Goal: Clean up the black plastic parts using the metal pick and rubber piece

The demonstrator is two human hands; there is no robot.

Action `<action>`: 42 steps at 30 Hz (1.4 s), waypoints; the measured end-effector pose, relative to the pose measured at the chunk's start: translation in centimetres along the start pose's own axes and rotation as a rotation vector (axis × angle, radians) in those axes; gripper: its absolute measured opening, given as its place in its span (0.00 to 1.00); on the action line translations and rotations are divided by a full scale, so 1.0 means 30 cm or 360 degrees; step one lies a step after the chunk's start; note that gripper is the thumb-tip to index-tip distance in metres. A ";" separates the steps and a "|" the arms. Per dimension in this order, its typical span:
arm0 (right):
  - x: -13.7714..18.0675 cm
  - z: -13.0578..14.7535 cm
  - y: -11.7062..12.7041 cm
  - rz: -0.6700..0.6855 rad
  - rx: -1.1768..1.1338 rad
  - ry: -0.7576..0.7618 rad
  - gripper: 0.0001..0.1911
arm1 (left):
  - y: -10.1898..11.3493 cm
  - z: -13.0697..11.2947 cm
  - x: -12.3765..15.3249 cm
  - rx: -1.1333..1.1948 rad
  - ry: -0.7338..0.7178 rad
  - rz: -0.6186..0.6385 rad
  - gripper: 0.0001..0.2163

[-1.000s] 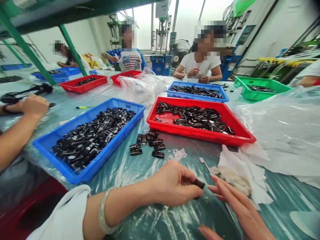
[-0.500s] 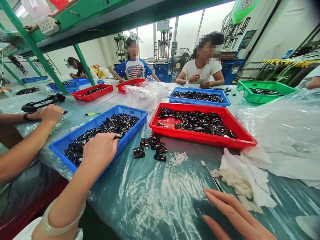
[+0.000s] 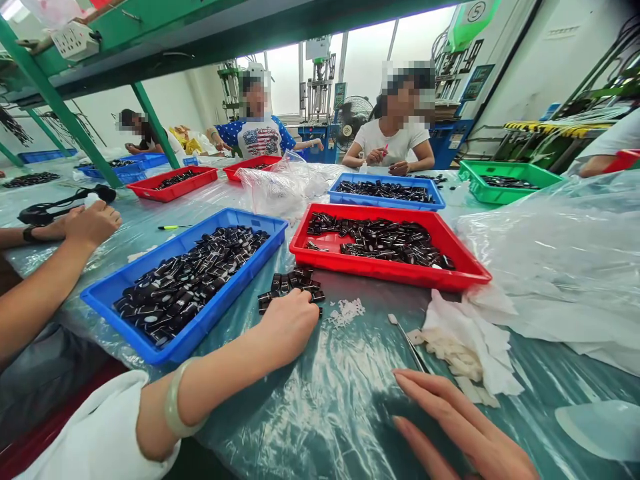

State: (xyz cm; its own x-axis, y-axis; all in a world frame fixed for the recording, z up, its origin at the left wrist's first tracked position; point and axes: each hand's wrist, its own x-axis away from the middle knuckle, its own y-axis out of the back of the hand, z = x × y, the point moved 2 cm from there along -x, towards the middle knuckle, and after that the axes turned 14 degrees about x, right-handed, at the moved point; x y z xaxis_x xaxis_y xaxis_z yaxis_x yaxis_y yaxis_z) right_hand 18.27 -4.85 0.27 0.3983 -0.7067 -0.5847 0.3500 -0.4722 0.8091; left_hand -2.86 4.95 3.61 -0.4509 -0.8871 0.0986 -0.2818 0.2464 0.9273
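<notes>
My left hand, with a pale bangle on its forearm, reaches over a small group of black plastic parts on the table. Its fingers are pinched together at the near edge of that group; whatever is between them is hidden. My right hand is at the lower right, fingers apart and holding nothing. Just beyond its fingertips lies a slim metal tool with a white tip. A little heap of white bits sits between the hands. Black parts fill the blue tray and the red tray.
Crumpled white cloth lies right of the metal tool. Clear plastic sheeting bunches up at the right. Farther back stand another blue tray and a green tray. A co-worker's hands are at the left.
My left hand has moved right, from over the blue tray to the small group of black parts. My right hand stays open near the metal tool. The view has shifted slightly.
</notes>
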 end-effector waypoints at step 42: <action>-0.038 0.006 0.019 0.0198 -0.0465 -0.0304 0.19 | -0.191 -0.143 0.014 0.2650 0.0535 0.1060 0.15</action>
State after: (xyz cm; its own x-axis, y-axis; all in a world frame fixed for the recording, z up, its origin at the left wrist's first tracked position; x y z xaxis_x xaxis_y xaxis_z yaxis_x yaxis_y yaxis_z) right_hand 17.87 -4.40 1.39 0.2972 -0.8481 -0.4387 0.5472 -0.2252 0.8061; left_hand 2.21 1.50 -0.12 -0.7174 -0.4696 0.5146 -0.6961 0.4532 -0.5568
